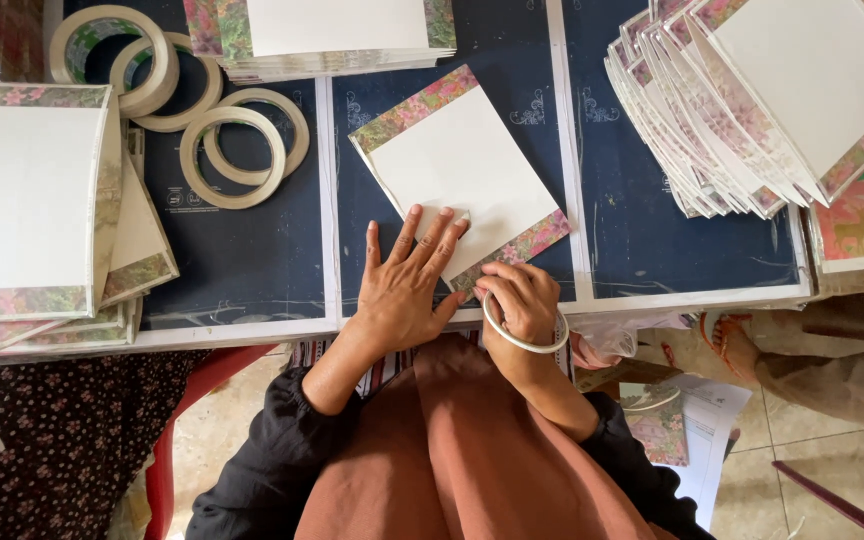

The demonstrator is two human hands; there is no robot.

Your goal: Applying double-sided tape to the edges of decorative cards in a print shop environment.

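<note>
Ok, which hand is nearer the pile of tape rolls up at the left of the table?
Left. The left hand lies flat on the white card, below and right of the tape rolls. The right hand sits farther right, at the card's lower corner.

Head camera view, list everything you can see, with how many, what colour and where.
card: one, white with floral strips on two edges, centre of table, tilted
tape rolls: four, cream, upper left, overlapping
tape ring: one, white, at the right hand
card stack: one, white and floral, top centre
fanned cards: one stack, white and floral, upper right
card piles: several, white and floral, left edge
table: one, dark blue sheets with white borders
chair: one, red, lower left
papers: a few, on the floor, lower right
left hand: flat on the card's near edge
right hand: at the card's near corner, fingers curled
</note>
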